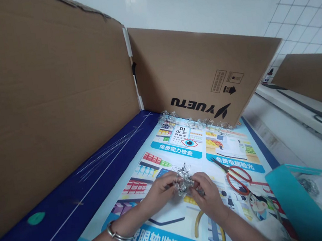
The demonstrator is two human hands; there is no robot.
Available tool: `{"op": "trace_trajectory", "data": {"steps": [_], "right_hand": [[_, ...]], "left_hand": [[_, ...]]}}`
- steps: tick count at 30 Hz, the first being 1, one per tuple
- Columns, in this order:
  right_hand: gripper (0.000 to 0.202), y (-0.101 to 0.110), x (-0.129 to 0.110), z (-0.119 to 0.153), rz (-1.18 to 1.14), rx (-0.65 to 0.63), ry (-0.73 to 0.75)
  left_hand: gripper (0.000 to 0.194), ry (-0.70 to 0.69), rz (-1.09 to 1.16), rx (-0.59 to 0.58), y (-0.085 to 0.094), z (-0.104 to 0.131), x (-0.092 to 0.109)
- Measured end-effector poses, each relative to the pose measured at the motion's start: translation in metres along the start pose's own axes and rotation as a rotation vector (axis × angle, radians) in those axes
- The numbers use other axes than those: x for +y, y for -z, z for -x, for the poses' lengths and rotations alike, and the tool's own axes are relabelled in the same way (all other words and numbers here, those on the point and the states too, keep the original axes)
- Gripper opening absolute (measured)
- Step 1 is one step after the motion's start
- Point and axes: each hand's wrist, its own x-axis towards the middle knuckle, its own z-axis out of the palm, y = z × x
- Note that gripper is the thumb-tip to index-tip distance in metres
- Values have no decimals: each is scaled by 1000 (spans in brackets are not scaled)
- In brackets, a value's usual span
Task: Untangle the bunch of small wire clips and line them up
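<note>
1. Nearest, the left hand [161, 189] and the right hand [204, 193] meet in the middle of the picture. Both are pinched tight on one small, shiny wire bundle [183, 180]. The fingers are curled in close, not spread wide.
2. The wire bundle sits between the two hands, held just above the poster mat [141, 154]. It is a tangled clump, so it has no clear long side. A few thin wire ends stick up toward 12 o'clock, away from the person.
3. The wire is thin and springy. I think it could slip out of the fingertips if the hands pull apart too hard.
4. The loose ends look pointy. They could poke a finger if a hand squeezes them.
5. A silver bangle [116, 233] is on the left wrist, at 8 o'clock from the bundle. A stray wire could catch on it.
6. The red scissors [233, 174] lie at 3 o'clock, near the right hand. Their blades point toward 10 o'clock. An elbow could bump them.
7. Farther off, at 12 o'clock, more shiny pieces [196, 121] lie along the foot of the cardboard wall [195, 68].
8. Thin straight wires [108, 151] lie at 10 o'clock on the blue edge. They could roll off.
</note>
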Motion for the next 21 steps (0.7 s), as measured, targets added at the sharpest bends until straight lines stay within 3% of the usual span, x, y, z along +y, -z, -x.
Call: {"op": "trace_trajectory", "data": {"steps": [9, 13, 17, 21], "right_hand": [[39, 0, -4, 0, 18, -61, -19], [47, -3, -3, 2, -33, -22, -23], [44, -7, -4, 2, -163, -12, -197], [32, -5, -8, -2, -376, -84, -408]], "left_hand": [[17, 39, -38, -4, -1, -2, 13], [20, 73, -48, 2, -1, -3, 14], [23, 191, -8, 46, -4, -1, 14], [28, 307, 96, 32, -8, 1, 19]]}}
